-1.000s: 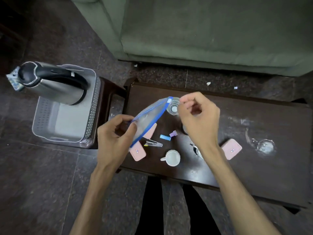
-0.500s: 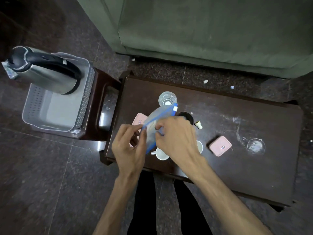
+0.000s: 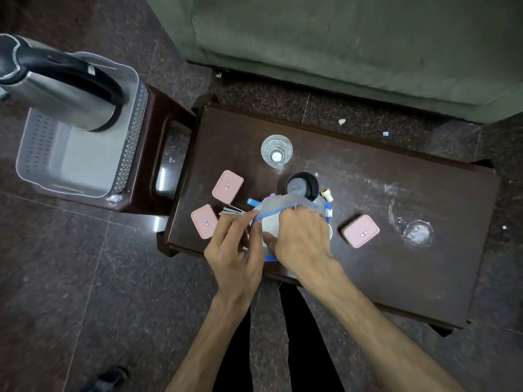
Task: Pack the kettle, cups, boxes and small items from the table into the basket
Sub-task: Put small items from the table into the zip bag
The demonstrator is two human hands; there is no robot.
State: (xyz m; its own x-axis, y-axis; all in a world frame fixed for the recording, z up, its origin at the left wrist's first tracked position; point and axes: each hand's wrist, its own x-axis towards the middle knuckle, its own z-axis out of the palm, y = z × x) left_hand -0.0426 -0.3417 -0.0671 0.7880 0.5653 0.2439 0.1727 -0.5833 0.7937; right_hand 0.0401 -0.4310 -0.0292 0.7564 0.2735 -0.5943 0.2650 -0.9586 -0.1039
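A: What's there, by material?

B: A dark wooden table, glossy and scuffed with whitish smears. On it are three pink plastic boxes, flat with rounded corners: one at the left, one just nearer, and one to the right. A clear ribbed glass stands at the far side, and a second glass lies well off to the right. A round black lid sits mid-table with a small cream stopper just beside it.

A: And the basket?

B: The basket is grey plastic with perforated walls, on a dark stool left of the table. The kettle, brushed steel with a black handle, stands in its far end.

A: The hands?

B: Both work a translucent pouch with a blue zip edge, just above the table's near side. The left hand pinches the edge between thumb and fingertips, the other fingers loosely spread. The right hand is tucked into the mouth with its fingers curled under the film; what they grip, I cannot tell. Something white and round shows beneath the pouch, mostly hidden.
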